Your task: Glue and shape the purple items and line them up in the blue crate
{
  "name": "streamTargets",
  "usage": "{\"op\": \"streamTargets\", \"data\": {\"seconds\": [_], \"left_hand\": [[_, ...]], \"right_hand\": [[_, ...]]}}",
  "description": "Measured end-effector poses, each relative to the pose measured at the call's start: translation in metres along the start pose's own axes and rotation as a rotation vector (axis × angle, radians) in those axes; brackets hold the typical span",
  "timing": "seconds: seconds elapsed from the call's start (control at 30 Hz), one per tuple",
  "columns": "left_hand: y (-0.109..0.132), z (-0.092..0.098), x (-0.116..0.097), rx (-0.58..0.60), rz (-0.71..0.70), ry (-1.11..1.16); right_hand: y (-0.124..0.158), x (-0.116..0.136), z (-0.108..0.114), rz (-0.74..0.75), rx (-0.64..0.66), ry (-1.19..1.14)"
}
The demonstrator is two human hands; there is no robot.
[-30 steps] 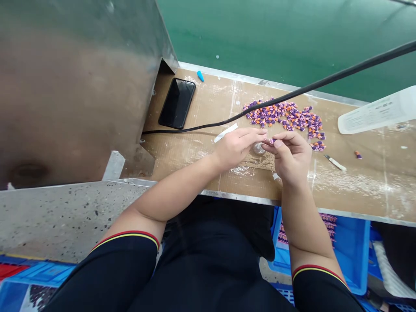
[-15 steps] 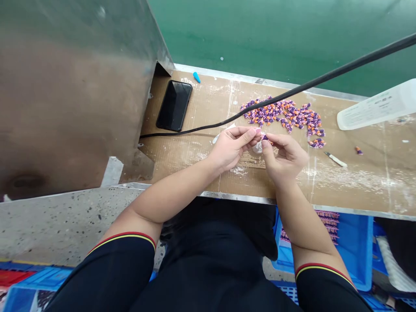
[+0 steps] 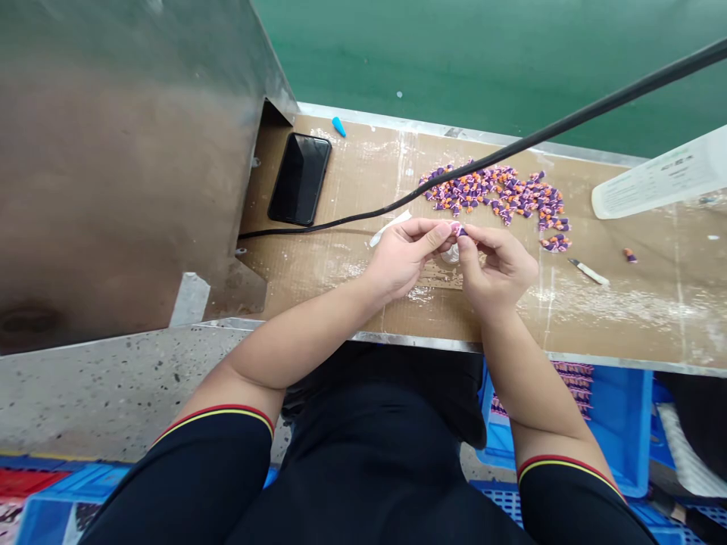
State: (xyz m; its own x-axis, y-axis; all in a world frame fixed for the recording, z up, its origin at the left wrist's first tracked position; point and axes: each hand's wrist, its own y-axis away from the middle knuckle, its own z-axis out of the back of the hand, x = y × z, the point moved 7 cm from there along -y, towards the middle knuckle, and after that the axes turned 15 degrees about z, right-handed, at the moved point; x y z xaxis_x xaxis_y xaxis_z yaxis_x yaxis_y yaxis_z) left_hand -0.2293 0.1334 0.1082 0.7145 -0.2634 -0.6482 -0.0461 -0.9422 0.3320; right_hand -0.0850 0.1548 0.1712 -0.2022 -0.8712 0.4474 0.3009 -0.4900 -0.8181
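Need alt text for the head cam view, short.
The person's left hand and right hand pinch a small purple-and-pink piece between their fingertips, above a cardboard-covered bench. A heap of small purple and orange pieces lies just beyond the hands, and a black smartphone lies to the left, with a black cable crossing the view.

No wording can be read anywhere in this view, except that one surface clearly carries print; the white plastic container [image 3: 659,178] lying at the upper right of the cardboard-covered bench [image 3: 341,280] has a printed label [image 3: 653,185] along its side, with several lines of small dark text and a faint greenish band near the upper edge; the letters are too small and blurred to make out, so no brand, number or sign can be told from them.
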Motion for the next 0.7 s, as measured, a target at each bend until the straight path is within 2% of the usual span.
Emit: {"op": "streamTargets", "data": {"seconds": [0.13,0.37,0.53,0.7], "left_hand": [[0.003,-0.001,-0.003,-0.032,-0.067,-0.098],[0.023,-0.009,-0.022,-0.124,-0.346,-0.369],[0.030,-0.011,-0.024,-0.153,-0.410,-0.443],[0.033,-0.014,-0.022,-0.114,-0.425,-0.446]], "right_hand": [[0.002,-0.003,0.001,-0.030,0.009,0.057],[0.005,-0.003,0.001,-0.031,0.024,0.121],[0.005,0.004,0.004,0.061,-0.053,0.080],[0.006,-0.002,0.002,-0.039,-0.018,0.112]]}}
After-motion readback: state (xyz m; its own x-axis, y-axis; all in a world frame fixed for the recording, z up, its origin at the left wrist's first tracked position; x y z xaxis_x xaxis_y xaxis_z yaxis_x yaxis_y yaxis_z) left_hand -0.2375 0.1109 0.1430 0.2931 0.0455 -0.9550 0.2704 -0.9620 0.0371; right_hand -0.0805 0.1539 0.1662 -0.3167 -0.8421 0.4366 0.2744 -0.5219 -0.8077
